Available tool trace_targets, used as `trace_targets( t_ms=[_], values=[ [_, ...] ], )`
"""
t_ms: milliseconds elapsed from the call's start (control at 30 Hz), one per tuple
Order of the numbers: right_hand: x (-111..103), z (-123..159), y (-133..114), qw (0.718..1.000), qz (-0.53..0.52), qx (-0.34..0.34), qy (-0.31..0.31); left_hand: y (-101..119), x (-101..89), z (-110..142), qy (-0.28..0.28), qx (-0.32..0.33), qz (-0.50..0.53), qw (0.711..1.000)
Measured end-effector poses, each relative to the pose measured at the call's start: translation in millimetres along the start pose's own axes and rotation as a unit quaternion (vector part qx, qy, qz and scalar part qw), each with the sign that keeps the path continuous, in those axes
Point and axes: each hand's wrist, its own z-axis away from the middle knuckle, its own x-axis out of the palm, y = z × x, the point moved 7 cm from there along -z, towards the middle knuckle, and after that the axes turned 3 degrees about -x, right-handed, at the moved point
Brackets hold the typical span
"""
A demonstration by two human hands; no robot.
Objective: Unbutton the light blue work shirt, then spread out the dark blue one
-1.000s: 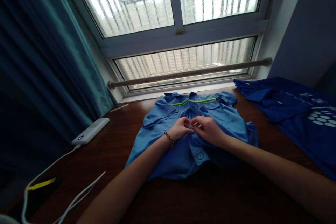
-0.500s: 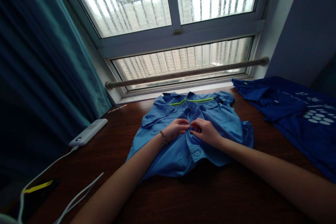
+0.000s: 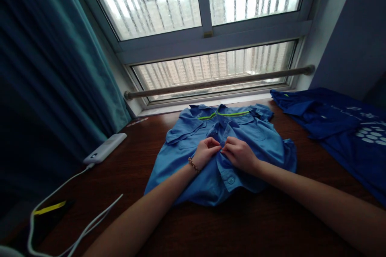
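A light blue short-sleeved shirt [image 3: 189,180] lies front up on the dark wooden table [image 3: 241,229], its collar toward the window. Yellow-green trim crosses its chest above the pockets. My left hand [image 3: 207,151], with a beaded bracelet [image 3: 193,165] at the wrist, pinches the shirt's front edge near the middle. Right beside it, my right hand [image 3: 238,152] pinches the same placket, the fingertips of both hands nearly meeting. What lies between the fingertips is hidden. Nearer the hem, a round button [image 3: 230,180] shows on the placket.
A darker blue garment [image 3: 334,128] with white print lies at the right. On the left are a white power bank [image 3: 105,148] with a white cable [image 3: 64,188], and a yellow strip [image 3: 50,208] on a dark object. A curtain [image 3: 81,76] hangs left; a rail [image 3: 217,84] crosses the window.
My fingertips have closed together more tightly at the placket, the right fingers curling in. The whole scene has shifted slightly rightward with the camera.
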Motion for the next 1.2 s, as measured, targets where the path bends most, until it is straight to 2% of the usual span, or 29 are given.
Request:
trace_targets(
  t_ms=[133,267,333,400,500,600,800,1033,1100,1133,1200],
  values=[
    [3,-2,12,0.996,-0.069,0.065,-0.006,5,-1.3,4,0.012,0.025,-0.004,1.000],
    [-2,0,18,0.989,-0.090,0.107,0.038,3,-4.0,3,0.012,0.018,-0.025,0.999],
    [-4,0,16,0.989,-0.101,0.099,0.047,6,-2.7,5,0.007,0.035,-0.050,0.998],
    [0,0,10,0.993,-0.106,0.056,0.010,15,0.8,11,0.005,0.082,-0.102,0.991],
    [9,1,2,0.994,-0.090,-0.010,-0.058,33,10.8,26,0.012,0.188,-0.244,0.951],
    [12,2,1,0.996,-0.064,-0.028,-0.060,45,21.2,39,0.010,0.262,-0.356,0.897],
    [11,1,-1,0.998,-0.035,-0.032,-0.051,45,22.4,41,0.029,0.283,-0.436,0.854],
    [9,2,-4,0.998,-0.013,-0.041,-0.039,41,39.9,57,-0.007,0.368,-0.557,0.744],
    [9,2,-5,0.998,0.000,-0.041,-0.039,44,41.6,60,-0.012,0.373,-0.561,0.739],
    [8,1,-5,0.999,0.001,-0.039,-0.036,48,41.6,61,-0.017,0.374,-0.550,0.747],
    [4,1,0,1.000,0.001,-0.024,-0.019,61,37.2,64,-0.003,0.367,-0.507,0.780]
  ],
)
